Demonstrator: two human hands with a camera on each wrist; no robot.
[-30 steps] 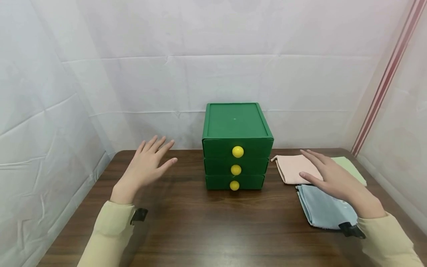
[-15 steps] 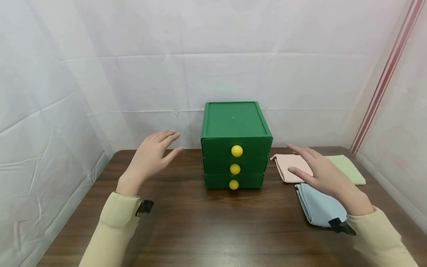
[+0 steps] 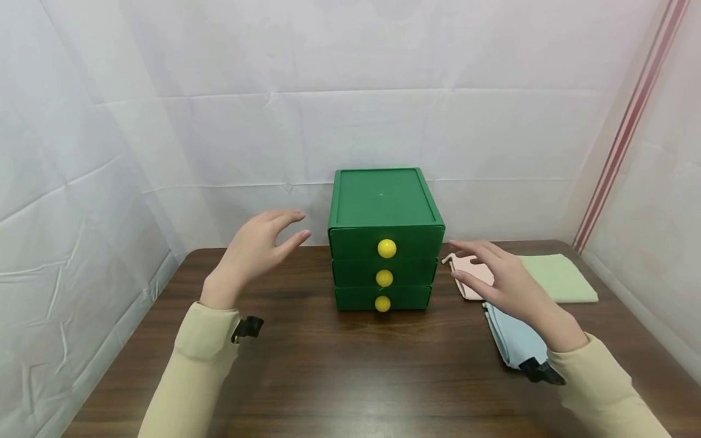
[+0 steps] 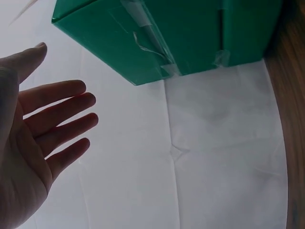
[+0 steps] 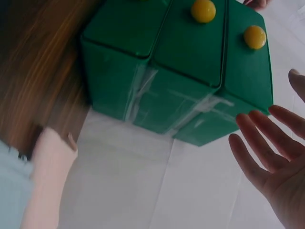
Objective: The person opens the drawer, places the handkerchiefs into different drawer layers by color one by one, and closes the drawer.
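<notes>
Dark wood-grain made up the worktop [image 3: 339, 371], on which a green drawer unit [image 3: 386, 207] was stood near the back edge, close to the white sheeting, its three drawer fronts turned toward the person and all pushed in, so that the three yellow knobs [image 3: 384, 278] could be reached from the front. Three folded cloths were laid to the right of the unit, within reach of the right arm: a green cloth [image 3: 558, 277] farthest out, a pink cloth [image 3: 475, 271] just beside the unit, and a blue cloth [image 3: 515, 340] nearer the person and partly covered by the wrist. The left hand [image 3: 257, 249] was held raised beside the left wall of the unit, its fingers [image 4: 57, 105] loosely spread and released, nothing being grasped; a gap of white sheeting was seen between them and the green wall in the left wrist view. The right hand [image 3: 506, 283] was held above the pink cloth at the unit's right side, its fingers [image 5: 257, 143] likewise straight and released, near the green wall but apart from it. The unit was thus flanked by both palms, which were turned inward, as though for a hold on either side, and touched by neither.
</notes>
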